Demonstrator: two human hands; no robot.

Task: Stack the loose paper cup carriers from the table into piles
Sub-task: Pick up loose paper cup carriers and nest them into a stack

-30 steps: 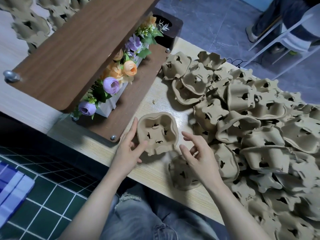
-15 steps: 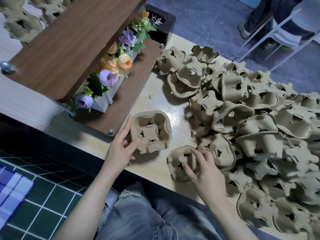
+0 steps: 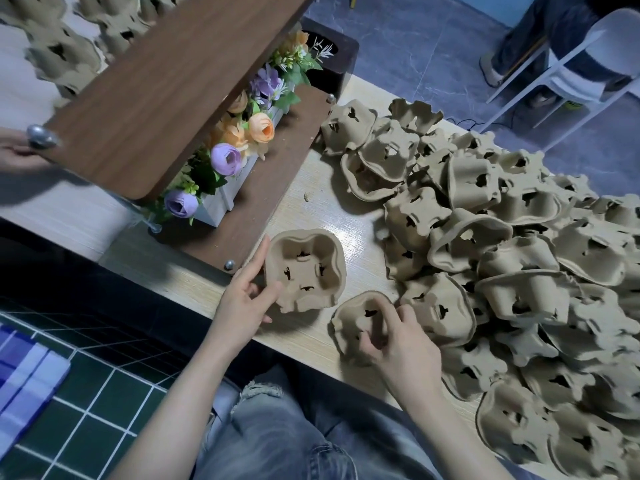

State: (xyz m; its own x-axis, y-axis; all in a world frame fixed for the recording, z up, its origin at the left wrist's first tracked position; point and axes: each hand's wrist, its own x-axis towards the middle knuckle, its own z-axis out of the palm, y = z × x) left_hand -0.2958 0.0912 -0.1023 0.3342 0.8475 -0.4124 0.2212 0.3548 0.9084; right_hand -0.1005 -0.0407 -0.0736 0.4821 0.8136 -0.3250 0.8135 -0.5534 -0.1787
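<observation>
Head view, only one I've got. My left hand (image 3: 247, 299) grips the left wall of a brown moulded-pulp cup carrier pile (image 3: 304, 270), open side up, fingers against the outside and thumb at the near rim; the pile sits on the pale wood-grain table (image 3: 311, 216) just in front of the shelf base. My right hand (image 3: 398, 336) grasps a single brown pulp carrier (image 3: 353, 315) lying open side up at the near table edge, just right of the pile, fingers curled inside over its cup wells. Right of both is the big heap of loose brown pulp carriers (image 3: 512, 258), jumbled at every angle, touching the single carrier and running off the right edge of the frame. Behind the pile: a dark walnut-veneer two-tier shelf (image 3: 166, 95) on metal posts, with a white box of purple and orange artificial flowers (image 3: 242, 147) on its lower board. More carriers (image 3: 59, 53) lie top left beyond the shelf. Another person's hand (image 3: 15, 150) shows at the left edge by the shelf corner. White plastic chair (image 3: 585, 74) top right on grey floor. My jeans (image 3: 284, 438) below, green tiled floor (image 3: 86, 410) lower left.
</observation>
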